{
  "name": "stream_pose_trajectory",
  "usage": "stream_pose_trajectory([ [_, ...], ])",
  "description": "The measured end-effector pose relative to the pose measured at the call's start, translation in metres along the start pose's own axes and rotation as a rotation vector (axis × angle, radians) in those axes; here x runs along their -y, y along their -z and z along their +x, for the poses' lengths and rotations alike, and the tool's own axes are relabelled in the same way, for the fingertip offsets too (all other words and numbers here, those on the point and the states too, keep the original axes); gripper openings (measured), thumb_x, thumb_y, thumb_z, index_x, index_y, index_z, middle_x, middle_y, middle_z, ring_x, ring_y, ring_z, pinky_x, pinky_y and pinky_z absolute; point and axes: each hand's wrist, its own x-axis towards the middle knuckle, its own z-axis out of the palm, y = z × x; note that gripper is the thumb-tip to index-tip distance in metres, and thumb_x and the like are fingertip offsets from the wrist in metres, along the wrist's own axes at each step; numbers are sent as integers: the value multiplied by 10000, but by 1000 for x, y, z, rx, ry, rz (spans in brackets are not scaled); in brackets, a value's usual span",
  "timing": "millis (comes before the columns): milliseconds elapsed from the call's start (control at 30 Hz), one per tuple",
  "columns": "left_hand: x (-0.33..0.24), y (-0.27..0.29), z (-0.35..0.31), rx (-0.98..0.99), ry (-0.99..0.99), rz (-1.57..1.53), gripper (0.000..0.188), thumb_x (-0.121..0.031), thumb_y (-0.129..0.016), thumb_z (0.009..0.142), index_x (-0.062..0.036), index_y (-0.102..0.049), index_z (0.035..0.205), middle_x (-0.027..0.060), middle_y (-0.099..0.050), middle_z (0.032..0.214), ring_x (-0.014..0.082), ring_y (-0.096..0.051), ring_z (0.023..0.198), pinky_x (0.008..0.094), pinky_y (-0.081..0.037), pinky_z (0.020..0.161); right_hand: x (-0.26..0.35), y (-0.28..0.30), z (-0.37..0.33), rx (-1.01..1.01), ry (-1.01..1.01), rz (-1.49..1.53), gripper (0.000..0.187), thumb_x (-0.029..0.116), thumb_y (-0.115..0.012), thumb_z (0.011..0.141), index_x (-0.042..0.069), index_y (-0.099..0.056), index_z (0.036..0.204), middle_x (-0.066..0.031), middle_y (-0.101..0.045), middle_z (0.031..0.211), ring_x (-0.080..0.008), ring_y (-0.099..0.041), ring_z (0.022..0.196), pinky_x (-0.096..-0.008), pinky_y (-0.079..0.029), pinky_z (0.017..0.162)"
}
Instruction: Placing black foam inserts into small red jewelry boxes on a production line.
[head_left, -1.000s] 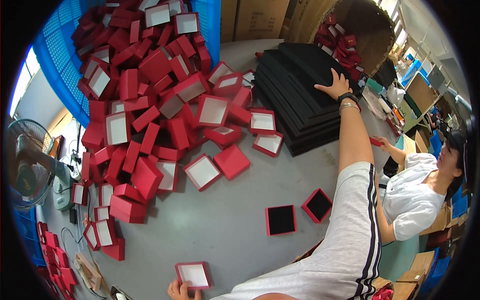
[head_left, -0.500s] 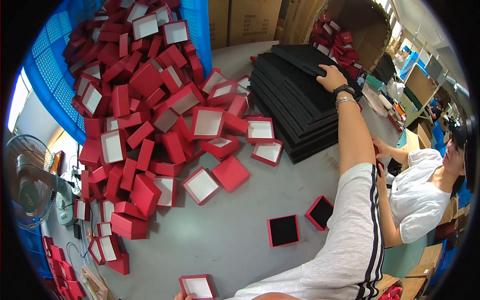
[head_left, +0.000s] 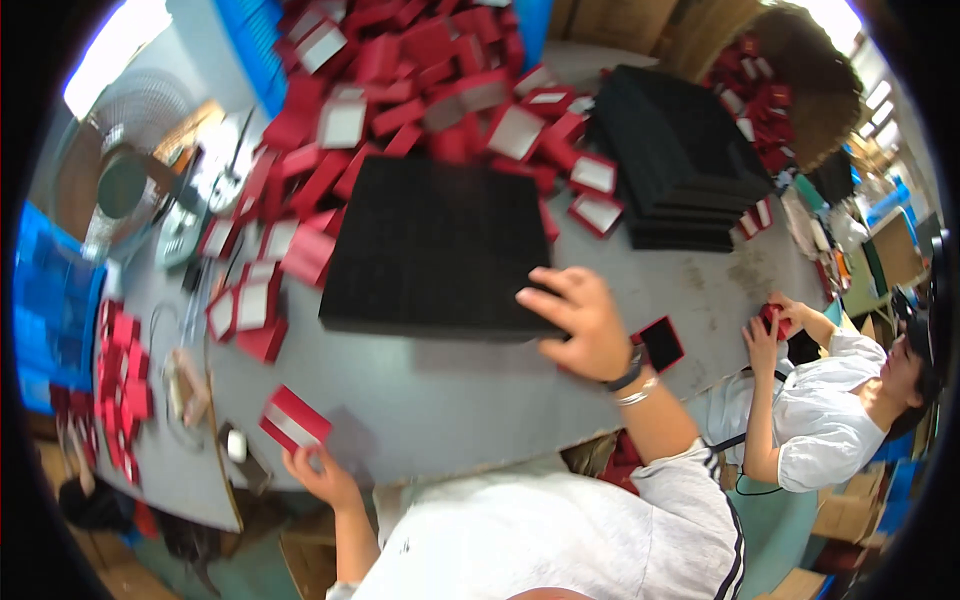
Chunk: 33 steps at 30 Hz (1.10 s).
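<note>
The right hand (head_left: 580, 320) grips the near right corner of a large black foam sheet (head_left: 430, 245), fingers curled over its edge, and the sheet lies flat across the middle of the grey table (head_left: 480, 400), partly covering the red boxes behind it. The left hand (head_left: 320, 472), low in the frame at the table's near edge, pinches one small red box (head_left: 293, 420) with a pale lining, tilted up off the surface. Judging by how things lie, the work looks barely started: one sheet is out on the table, while the tall stack of black foam sheets (head_left: 680, 160) in the upper right is many layers thick. The heap of red boxes (head_left: 400, 90) spreading over the top and left of the frame lies jumbled; many are open and show only a white or pale lining, with nothing inside as far as I can see. A few open boxes near the stack look the same. One small box with a black insert (head_left: 660, 343) sits just right of the right wrist, seemingly already fitted. At the right edge a co-worker in a white shirt (head_left: 830, 420) holds something small and red in both hands; what it is I cannot tell. More red boxes (head_left: 120, 370) are scattered at the far left.
</note>
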Motion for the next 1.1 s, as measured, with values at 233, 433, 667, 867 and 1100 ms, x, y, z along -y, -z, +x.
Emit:
stream_pose_trajectory([
  [233, -76, 53, 46, -71, -271, -22, 217, -80, -773, 823, -33, -639, 988, 200, -501, 1340, 345, -524, 1191, 430, -430, 1005, 98, -127, -78, 306, 217, 67, 618, 216, -795, 700, 226, -640, 1297, -70, -559, 1383, -339, -521, 1181, -488, -419, 1042],
  [433, -109, -17, 43, 544, -546, 30, 227, -135, -804, 759, -54, -650, 905, 190, -608, 1211, 389, -568, 1140, 467, -471, 947, 112, -111, -81, 400, 294, 171, 761, 344, -843, 716, 256, -548, 1412, -83, -478, 1478, -350, -467, 1316, -521, -319, 1152],
  [667, -65, -45, 23, 567, -549, 47, 243, -205, -797, 781, -76, -636, 908, 203, -615, 1204, 406, -541, 1207, 496, -430, 995, 79, -102, -122, 450, -198, 335, 874, 309, -862, 729, 163, -453, 1487, -177, -431, 1484, -356, -423, 1359, -464, -337, 1160],
  [867, -69, -43, 23, 588, -605, 12, 247, -196, -817, 757, -81, -650, 899, 204, -603, 1226, 405, -545, 1200, 499, -434, 995, 62, -124, -141, -47, -516, 799, 914, 293, -861, 758, 62, -402, 1514, -155, -421, 1479, -314, -399, 1390, -398, -321, 1162],
  [1100, -125, -28, -6, 832, -674, -96, 237, -215, -844, 733, -60, -683, 812, 251, -485, 1444, 455, -492, 1311, 510, -437, 1053, 100, -91, -99, 108, -101, 273, 920, 499, -868, 683, 151, -515, 1458, -165, -429, 1471, -399, -403, 1324, -494, -370, 1107],
])
